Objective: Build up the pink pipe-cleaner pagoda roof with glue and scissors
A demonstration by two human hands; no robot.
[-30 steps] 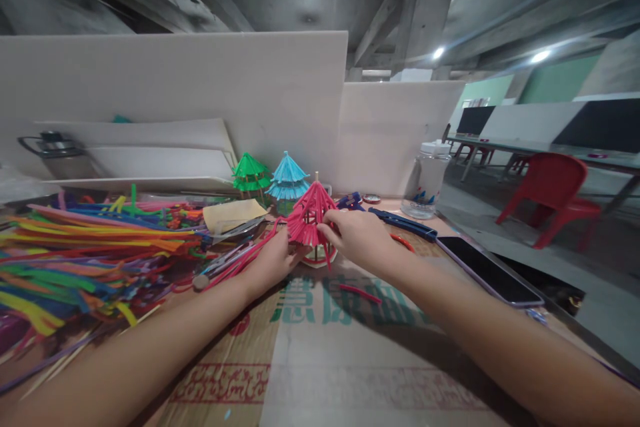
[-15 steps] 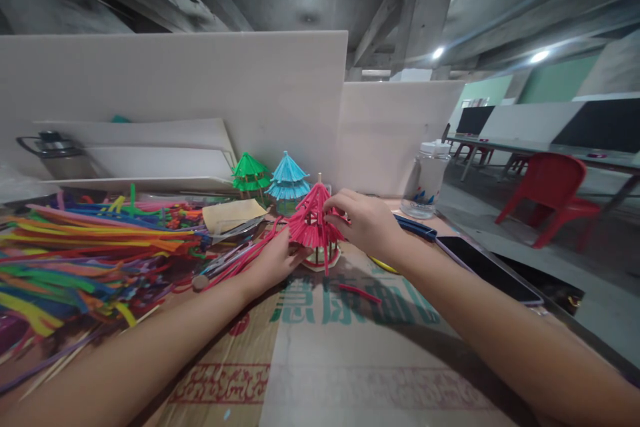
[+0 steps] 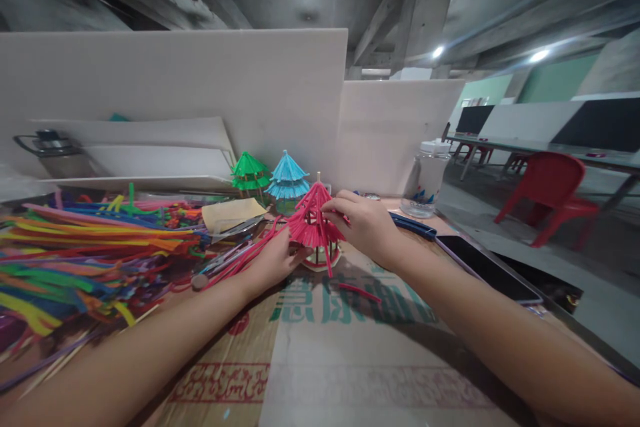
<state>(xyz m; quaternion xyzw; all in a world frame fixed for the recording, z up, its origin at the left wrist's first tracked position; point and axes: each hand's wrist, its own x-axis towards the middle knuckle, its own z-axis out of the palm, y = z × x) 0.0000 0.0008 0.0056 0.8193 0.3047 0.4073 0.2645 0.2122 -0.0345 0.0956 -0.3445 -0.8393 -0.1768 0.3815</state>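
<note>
A small pink pavilion model [image 3: 316,235] stands upright on the cardboard, with two roof tiers of pink pipe cleaners, thin posts and a pale round base. My left hand [image 3: 275,257] is closed at its left side, steadying it; the fingertips are partly hidden behind the lower roof. From the right, my right hand [image 3: 367,223] pinches at the upper roof tier, where a pink pipe cleaner [image 3: 327,255] hangs down the front past the lower roof. A loose pink piece [image 3: 360,291] lies just in front. More pink pipe cleaners trail leftward under my left hand.
Behind stand a green pavilion model [image 3: 249,172] and a blue one [image 3: 287,177]. Coloured pipe cleaners [image 3: 100,240] heap up on the left, near scissors [image 3: 243,227]. On the right are a clear bottle [image 3: 425,180] and a phone [image 3: 485,270]. White boards [image 3: 175,87] rise at the back.
The hanging pink pipe cleaner has swung slightly to the right at its lower end. My right hand has shifted a little; my left hand stays in place.
</note>
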